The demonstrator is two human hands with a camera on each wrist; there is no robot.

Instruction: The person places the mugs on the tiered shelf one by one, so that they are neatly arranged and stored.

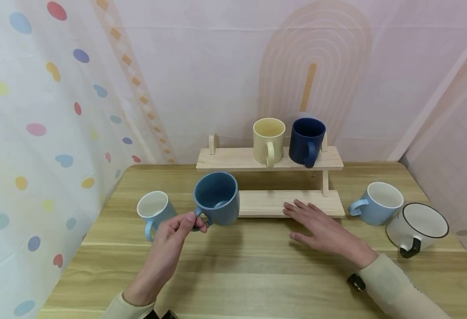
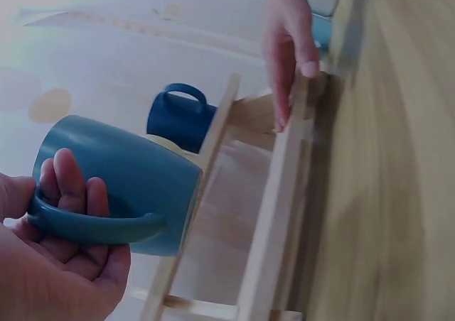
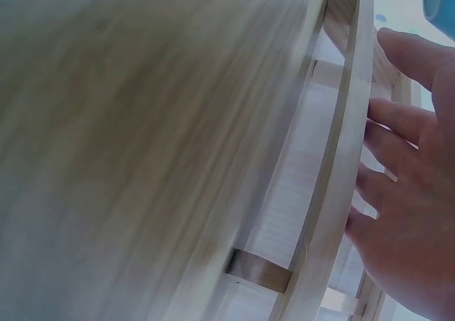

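Teal mug (image 1: 219, 208) — facing up, axis seemingly upright; left hand (image 1: 171, 239) pinching handle (image 2: 103, 231); right hand (image 1: 317, 228) spread

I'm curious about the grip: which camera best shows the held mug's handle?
The left wrist view: the handle shows large, passing in front of the fingers. The head view shows it smaller, partly covered by them; the right wrist view misses it.
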